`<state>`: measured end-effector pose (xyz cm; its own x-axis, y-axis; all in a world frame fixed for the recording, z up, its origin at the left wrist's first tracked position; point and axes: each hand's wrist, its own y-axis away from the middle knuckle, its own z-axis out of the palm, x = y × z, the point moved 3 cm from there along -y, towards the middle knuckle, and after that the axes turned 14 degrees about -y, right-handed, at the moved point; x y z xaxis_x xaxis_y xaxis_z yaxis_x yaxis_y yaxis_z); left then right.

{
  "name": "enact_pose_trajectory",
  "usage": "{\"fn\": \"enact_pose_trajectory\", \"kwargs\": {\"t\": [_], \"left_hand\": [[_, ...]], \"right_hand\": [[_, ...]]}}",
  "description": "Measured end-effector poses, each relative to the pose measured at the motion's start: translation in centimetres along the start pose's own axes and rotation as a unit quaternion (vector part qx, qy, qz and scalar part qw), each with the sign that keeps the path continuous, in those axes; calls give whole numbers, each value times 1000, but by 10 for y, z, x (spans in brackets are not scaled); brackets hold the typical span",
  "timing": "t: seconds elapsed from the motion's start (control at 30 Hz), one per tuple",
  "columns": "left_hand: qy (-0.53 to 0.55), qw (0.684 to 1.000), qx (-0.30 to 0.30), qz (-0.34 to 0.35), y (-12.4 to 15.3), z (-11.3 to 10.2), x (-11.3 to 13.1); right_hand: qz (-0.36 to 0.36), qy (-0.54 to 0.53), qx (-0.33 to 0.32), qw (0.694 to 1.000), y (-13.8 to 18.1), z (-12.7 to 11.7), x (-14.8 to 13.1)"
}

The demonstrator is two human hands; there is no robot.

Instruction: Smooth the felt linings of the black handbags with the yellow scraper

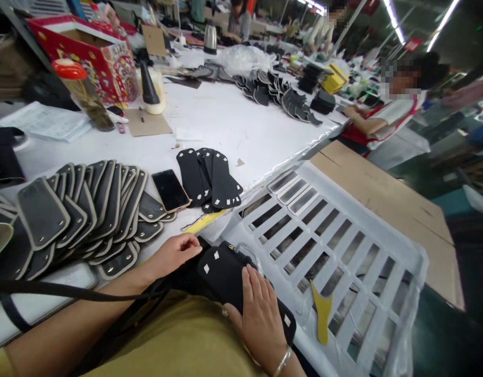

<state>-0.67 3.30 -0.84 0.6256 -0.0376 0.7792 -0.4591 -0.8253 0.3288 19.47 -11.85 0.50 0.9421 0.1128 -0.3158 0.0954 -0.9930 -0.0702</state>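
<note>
A black rounded panel (221,277) with white diamond-shaped marks at its ends lies across my lap. My right hand (259,309) rests flat on top of it, fingers stretched out over its surface. Just beyond the panel's far left end, my left hand (176,256) has its fingers curled together in a pinch; whatever they hold, if anything, is hidden. A small metal fitting (230,247) shows at the panel's far edge. Several similar black panels (213,175) are stacked on the white table (213,123), beside a phone (171,189).
Dark pieces with pale edging (103,204) are piled at left. A slotted grey plastic crate (328,235) stands at right, carrying a yellow piece (322,314); cardboard (394,204) lies beyond. A drink bottle (84,94) and red box (119,68) stand behind. A co-worker (386,115) sits at right.
</note>
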Motion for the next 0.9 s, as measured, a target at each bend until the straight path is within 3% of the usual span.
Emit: {"fn": "enact_pose_trajectory", "kwargs": {"t": [0.1, 0.3, 0.57, 0.9], "left_hand": [[46, 996, -69, -43, 1, 9, -4], [43, 990, -126, -47, -6, 10, -10], [-60, 990, -130, 15, -19, 3, -8], [-115, 989, -89, 25, -19, -4, 0]], "right_hand": [[-7, 11, -6, 1000, -1, 3, 1], [-5, 9, 0, 1000, -7, 6, 4], [-48, 38, -34, 998, -16, 8, -2], [-104, 26, -85, 991, -30, 13, -15]]}}
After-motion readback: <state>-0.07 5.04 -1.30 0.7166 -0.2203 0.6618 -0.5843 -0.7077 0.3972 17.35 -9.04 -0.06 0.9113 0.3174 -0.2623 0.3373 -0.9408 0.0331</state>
